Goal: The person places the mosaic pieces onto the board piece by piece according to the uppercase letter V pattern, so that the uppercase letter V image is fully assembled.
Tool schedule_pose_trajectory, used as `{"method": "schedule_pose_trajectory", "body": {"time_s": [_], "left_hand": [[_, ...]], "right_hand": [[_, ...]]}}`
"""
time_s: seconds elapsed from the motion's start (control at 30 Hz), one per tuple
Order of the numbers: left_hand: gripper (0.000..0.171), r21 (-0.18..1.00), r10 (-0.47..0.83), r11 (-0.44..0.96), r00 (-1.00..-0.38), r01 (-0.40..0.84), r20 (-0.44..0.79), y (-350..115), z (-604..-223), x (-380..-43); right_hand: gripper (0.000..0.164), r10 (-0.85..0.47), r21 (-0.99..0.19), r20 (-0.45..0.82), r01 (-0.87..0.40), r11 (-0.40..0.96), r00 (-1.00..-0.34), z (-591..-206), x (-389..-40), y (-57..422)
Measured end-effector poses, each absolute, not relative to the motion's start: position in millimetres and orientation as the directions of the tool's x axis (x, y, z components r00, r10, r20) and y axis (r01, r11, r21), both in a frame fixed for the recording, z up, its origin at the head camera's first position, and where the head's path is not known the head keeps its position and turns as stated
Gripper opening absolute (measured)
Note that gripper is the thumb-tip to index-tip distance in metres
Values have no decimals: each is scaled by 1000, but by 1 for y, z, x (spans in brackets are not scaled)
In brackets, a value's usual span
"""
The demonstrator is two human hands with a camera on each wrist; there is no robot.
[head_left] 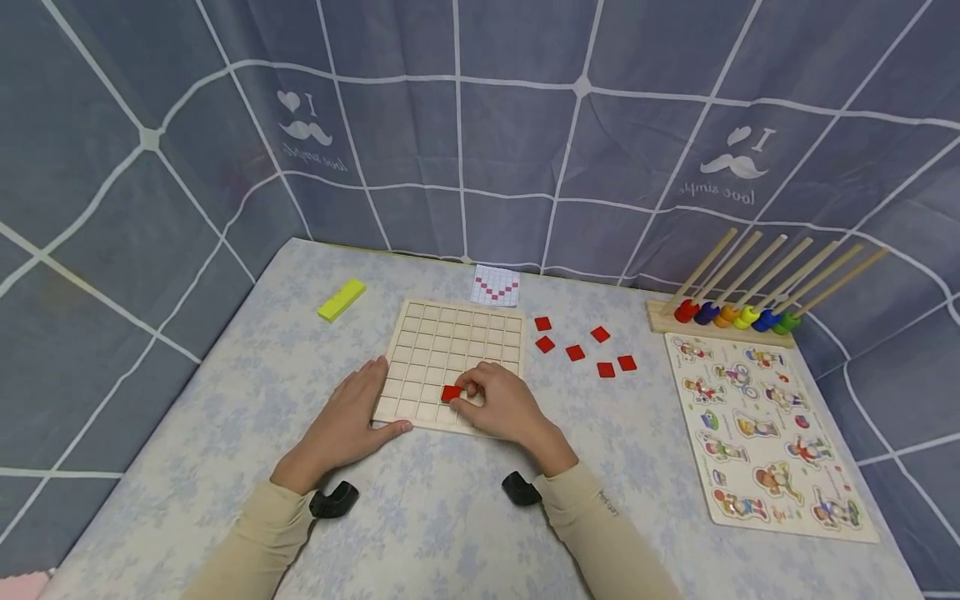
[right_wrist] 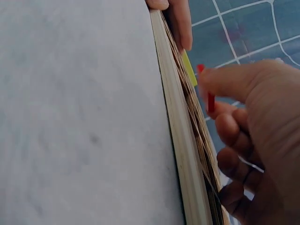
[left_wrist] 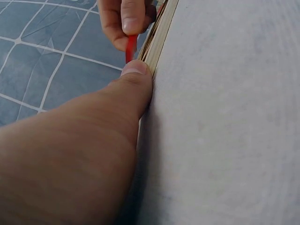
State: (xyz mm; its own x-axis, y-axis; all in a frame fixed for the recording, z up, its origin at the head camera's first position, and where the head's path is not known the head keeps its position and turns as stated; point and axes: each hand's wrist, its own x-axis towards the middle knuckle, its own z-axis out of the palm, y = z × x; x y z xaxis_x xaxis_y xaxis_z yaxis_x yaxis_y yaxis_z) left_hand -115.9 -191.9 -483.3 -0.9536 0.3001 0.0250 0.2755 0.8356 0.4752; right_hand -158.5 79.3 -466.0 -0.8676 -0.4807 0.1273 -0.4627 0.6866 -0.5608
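Nearest us are two beige sleeves (head_left: 251, 533), with a black wrist device (head_left: 335, 500) by the left cuff and another by the right. Just past them, our left hand (head_left: 345, 421) rests against the wooden grid board (head_left: 420, 354), fingers extended along its left edge and thumb at the near edge, curled round nothing. Our right hand (head_left: 504, 404) pinches a red tile (head_left: 450, 394) between thumb and fingertips over the board's near part; we cannot tell whether its underside touches the squares.

We judge the tile light, stiff and hard to break, though its smooth faces may slip. We do best to hold it by opposite edges, fingertips high, leaving the underside free. The board looks rigid and fairly light, so it could slide; we take hold of it at its rim, clear of the grid.

Farther off, six loose red tiles (head_left: 575, 353) lie flat right of the board, easiest for us to lift by an edge. A yellow block (head_left: 342, 300) sits beyond its left side, and a pattern card (head_left: 495, 286) lies behind it, before the curtain (head_left: 517, 142).
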Motion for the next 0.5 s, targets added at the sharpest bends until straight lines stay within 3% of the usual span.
{"method": "schedule_pose_trajectory", "body": {"time_s": [0.5], "left_hand": [[105,463,302,838,-952,289,48,-190,-484,-114]], "right_hand": [[22,-464,-511,92,-441,737,-881,-468,-158,73]]}}
